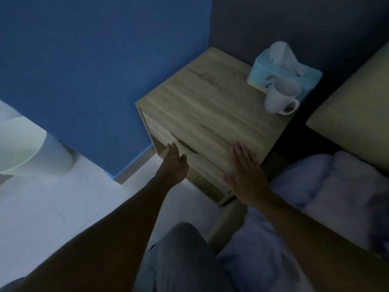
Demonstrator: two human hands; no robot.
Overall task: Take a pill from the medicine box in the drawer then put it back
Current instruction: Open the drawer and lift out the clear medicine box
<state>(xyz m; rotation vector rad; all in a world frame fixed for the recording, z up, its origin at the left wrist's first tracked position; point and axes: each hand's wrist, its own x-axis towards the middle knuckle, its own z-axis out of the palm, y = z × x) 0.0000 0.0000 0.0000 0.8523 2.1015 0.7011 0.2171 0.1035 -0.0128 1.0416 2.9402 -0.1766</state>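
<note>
Reaching for the drawer is the step, I'd say. Left hand, fingers loose and empty, sits right at its front; right hand lies flat on the nightstand edge, bracing. Hook the notch, pull straight. Medicine box isn't visible, presumably inside.

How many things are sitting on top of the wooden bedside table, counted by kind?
Tissue box: 1
White mug: 1
Hand resting on the top, the right hand: 1
Total: 3
</note>
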